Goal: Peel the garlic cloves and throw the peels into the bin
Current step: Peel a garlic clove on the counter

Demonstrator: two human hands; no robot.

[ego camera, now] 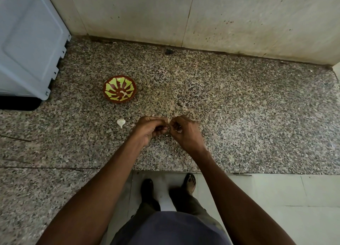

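Observation:
My left hand and my right hand meet fingertip to fingertip above the speckled granite counter. Their curled fingers pinch a small garlic clove between them, and most of it is hidden by the fingers. A pale bit of peel shows inside my right hand. One white unpeeled garlic clove lies on the counter just left of my left hand. A small red bowl with a green leaf pattern sits further back on the left, with a pale piece inside it. No bin is in view.
A white appliance stands on the counter at the far left. A tiled wall closes the back. A small dark lump lies near the wall. The counter's front edge runs just below my wrists, with my feet on floor tiles beneath.

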